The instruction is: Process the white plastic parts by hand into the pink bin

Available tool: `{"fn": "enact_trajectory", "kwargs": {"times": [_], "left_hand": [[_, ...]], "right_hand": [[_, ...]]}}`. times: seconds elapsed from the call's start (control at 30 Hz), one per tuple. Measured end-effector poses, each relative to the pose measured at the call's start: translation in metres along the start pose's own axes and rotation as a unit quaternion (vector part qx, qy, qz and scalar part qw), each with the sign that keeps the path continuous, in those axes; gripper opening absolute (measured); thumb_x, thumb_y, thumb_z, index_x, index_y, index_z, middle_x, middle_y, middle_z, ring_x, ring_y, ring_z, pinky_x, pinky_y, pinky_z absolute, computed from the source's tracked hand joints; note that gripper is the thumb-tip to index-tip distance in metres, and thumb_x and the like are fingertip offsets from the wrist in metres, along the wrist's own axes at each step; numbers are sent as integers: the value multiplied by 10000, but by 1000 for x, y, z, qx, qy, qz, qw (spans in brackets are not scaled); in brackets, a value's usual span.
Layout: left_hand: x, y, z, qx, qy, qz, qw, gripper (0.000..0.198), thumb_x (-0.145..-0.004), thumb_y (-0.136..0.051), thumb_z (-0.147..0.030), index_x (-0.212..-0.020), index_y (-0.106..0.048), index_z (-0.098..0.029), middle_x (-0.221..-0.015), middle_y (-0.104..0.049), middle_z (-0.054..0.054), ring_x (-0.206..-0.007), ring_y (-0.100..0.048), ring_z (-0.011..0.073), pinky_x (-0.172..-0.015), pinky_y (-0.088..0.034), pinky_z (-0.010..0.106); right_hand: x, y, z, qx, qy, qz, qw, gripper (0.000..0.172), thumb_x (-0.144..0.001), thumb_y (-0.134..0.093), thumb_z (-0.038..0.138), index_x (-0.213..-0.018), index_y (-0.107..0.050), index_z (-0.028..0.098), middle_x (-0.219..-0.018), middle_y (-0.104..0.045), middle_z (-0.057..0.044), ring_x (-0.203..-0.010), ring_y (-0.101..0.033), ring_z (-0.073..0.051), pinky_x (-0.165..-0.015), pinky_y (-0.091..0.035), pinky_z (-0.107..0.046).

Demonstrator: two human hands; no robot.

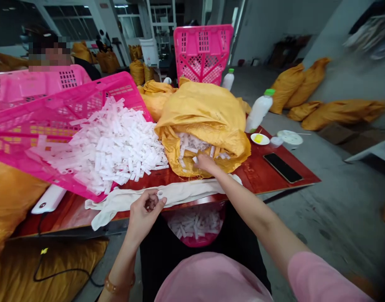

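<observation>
The left hand (pixel 146 213) is curled almost shut, its thumb and fingertips pinching a short, hollow white plastic tube (pixel 160 194) with the open end showing. A beaded bracelet (pixel 117 285) circles that wrist. The right hand (pixel 206 164) stretches forward, partly open and palm down, into the mouth of a crumpled yellow woven sack (pixel 201 113). Its fingers (pixel 197 162) touch a mass of white plastic tubes (pixel 190 144) inside the sack; whether they grip one, I cannot tell.

The sack sits on a glossy red-brown worktop (pixel 267 176), just beside a much larger loose pile of white tubes (pixel 110 147). A magenta plastic crate (pixel 123 94) with a latticed wall leans tilted over that pile, its lower edge almost at the worktop. A soft, creased cream cloth (pixel 154 200) lies along the near edge, directly under the left hand. Below the edge, a pink crate (pixel 192 242) holds more tubes in front of the person's black apron (pixel 154 260).

Farther right on the worktop are a white plastic bottle (pixel 259 110) with a green cap, a small white dish (pixel 259 139) smeared with yellow, and a black smartphone (pixel 282 167). Filled yellow sacks (pixel 337 115) slump on the concrete floor (pixel 321 218).
</observation>
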State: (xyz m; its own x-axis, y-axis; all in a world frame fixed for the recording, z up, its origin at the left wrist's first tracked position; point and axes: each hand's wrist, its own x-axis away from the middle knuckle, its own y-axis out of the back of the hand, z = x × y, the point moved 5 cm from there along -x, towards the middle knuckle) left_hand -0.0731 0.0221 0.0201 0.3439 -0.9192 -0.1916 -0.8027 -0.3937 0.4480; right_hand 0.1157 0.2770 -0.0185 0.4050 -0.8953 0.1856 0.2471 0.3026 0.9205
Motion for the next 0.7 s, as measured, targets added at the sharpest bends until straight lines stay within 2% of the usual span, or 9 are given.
{"fn": "enact_trajectory", "kwargs": {"times": [0.1, 0.17, 0.23, 0.3, 0.37, 0.43, 0.53, 0.6, 0.7], "left_hand": [[5, -4, 1, 19, 34, -12, 999, 304, -842, -728, -436, -997, -634, -193, -680, -494, -59, -551, -391, 91, -524, -321, 208], [7, -6, 3, 43, 65, -11, 997, 336, -844, -725, -468, -1014, -650, -188, -671, -500, -56, -535, -371, 87, -509, -305, 207], [8, -13, 4, 83, 93, 4, 992, 365, -869, -693, -496, -1041, -671, -175, -695, -554, -33, -556, -421, 95, -526, -341, 210], [7, -23, 1, 128, 106, 11, 986, 383, -900, -657, -508, -1066, -689, -165, -738, -596, -5, -613, -492, 111, -562, -385, 213], [6, -33, -7, 156, 100, 0, 983, 379, -913, -650, -496, -1091, -700, -165, -739, -592, -2, -653, -524, 120, -585, -403, 212], [6, -44, -19, 157, 82, -11, 984, 369, -912, -663, -473, -1115, -704, -168, -741, -596, -4, -658, -529, 119, -599, -414, 213], [9, -55, -38, 114, 47, -4, 992, 354, -909, -671, -454, -1113, -717, -168, -719, -604, -11, -596, -494, 106, -571, -403, 215], [12, -58, -48, 57, 9, 5, 998, 323, -910, -671, -434, -1093, -733, -174, -700, -602, -18, -564, -461, 99, -552, -385, 215], [17, -56, -55, -15, -39, 41, 998, 277, -919, -664, -395, -1081, -744, -185, -752, -649, -8, -562, -459, 93, -567, -390, 217]], "right_hand": [[11, 21, -25, -79, 9, -56, 995, 263, -835, -687, 254, -1048, -690, 101, -1049, -729, -180, -1031, -670, -281, -842, -479, -310], [29, 28, -43, -136, 25, -78, 987, 295, -862, -663, 295, -1091, -662, 108, -961, -730, -135, -901, -686, -247, -771, -493, -300], [54, 26, -56, -192, 42, -79, 977, 382, -873, -652, 366, -1159, -626, 112, -874, -714, -85, -744, -669, -205, -674, -499, -284], [84, 16, -59, -297, 63, -56, 951, 474, -856, -672, 431, -1208, -613, 120, -870, -695, -59, -663, -625, -169, -611, -483, -266], [115, 2, -50, -426, 85, -5, 901, 502, -839, -702, 473, -1208, -642, 138, -930, -678, -52, -672, -581, -140, -600, -449, -245], [143, -11, -32, -519, 103, 64, 846, 453, -848, -717, 483, -1149, -685, 146, -952, -654, -42, -683, -532, -116, -594, -404, -226], [172, -24, -4, -561, 131, 154, 802, 392, -907, -679, 492, -1092, -691, 146, -828, -598, -2, -638, -465, -95, -568, -354, -210], [182, -24, 9, -557, 164, 174, 795, 377, -941, -645, 495, -1111, -677, 159, -810, -592, 8, -647, -483, -102, -590, -377, -212], [188, -20, 16, -499, 226, 126, 827, 327, -988, -596, 454, -1146, -672, 178, -973, -672, -30, -841, -601, -158, -768, -464, -260]]}}
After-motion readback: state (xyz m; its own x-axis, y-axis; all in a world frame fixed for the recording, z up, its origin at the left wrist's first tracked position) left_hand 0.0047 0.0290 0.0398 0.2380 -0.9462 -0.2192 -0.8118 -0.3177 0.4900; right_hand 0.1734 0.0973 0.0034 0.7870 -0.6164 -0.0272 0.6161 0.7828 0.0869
